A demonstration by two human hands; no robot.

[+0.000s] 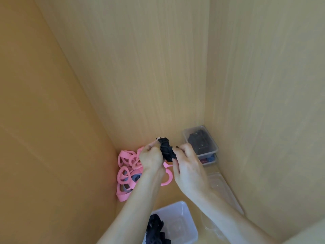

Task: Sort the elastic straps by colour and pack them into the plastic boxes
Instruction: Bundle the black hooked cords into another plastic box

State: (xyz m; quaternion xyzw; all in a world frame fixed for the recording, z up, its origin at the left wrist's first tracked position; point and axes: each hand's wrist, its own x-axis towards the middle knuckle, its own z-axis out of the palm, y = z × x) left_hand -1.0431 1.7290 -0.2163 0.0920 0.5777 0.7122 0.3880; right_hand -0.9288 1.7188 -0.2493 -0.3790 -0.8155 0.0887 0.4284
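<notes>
**Head view: stock and progress**

- Black strap (166, 149): woven elastic webbing with a buckle or clip at its top end, bunched and creased. It was held in the air just right of the pink pile, above the surface and not yet in any box.
- Left hand (151, 157): fingers curled round the strap's left side, gripping it.
- Right hand (188, 166): fingertips pinching the strap's right side.
- Pink pile (128, 166): many smooth, flat, rubbery loops, tangled together on the tan wood-grain surface (175, 192). Unsorted.
- Grey strap (136, 177): duller and fabric-like, lying within the pink pile. Unsorted.
- Near box (181, 224): translucent white plastic, rectangular with rounded corners, below and right of the pink pile. It held a heap of black straps (154, 229) and was partly filled.
- Upper far box (209, 153): clear, thin-walled plastic, well right of the pink pile in the corner. It held dark strap material (198, 140).
- Lower far box (211, 163): directly beneath the upper one, showing red and blue contents (207, 159) too small to identify.
- Clear plastic piece (219, 184): right of the pink pile; whether box or lid could not be told.

Judgement: the black colour appeared largely packed. The pink loops and the grey strap were left to do, so roughly the middle of the job.
</notes>
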